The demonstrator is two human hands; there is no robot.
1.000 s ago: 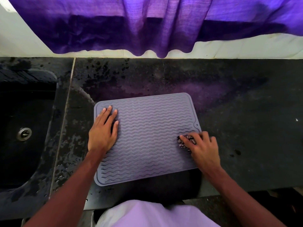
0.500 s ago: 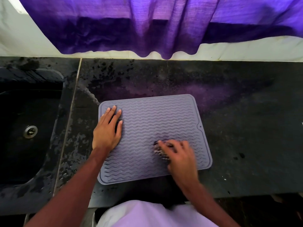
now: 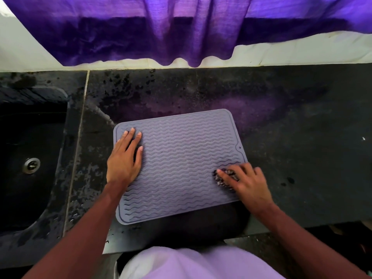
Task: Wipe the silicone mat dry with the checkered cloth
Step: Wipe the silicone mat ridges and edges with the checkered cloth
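Note:
A grey silicone mat [image 3: 181,166] with wavy ridges lies flat on the dark counter. My left hand [image 3: 124,158] rests palm down on the mat's left side, fingers spread, pinning it. My right hand [image 3: 246,182] presses a bunched checkered cloth [image 3: 223,179] onto the mat near its right edge. Only a small dark, speckled part of the cloth shows under my fingers.
A dark sink [image 3: 30,158] with a metal drain [image 3: 31,165] sits at the left. The black stone counter [image 3: 302,158] is wet and blotchy around the mat. A purple curtain [image 3: 181,27] hangs over the back wall. The counter's front edge runs just below the mat.
My right hand slid the cloth from the mat's right side to its middle and back to the right edge. The left hand stayed in place.

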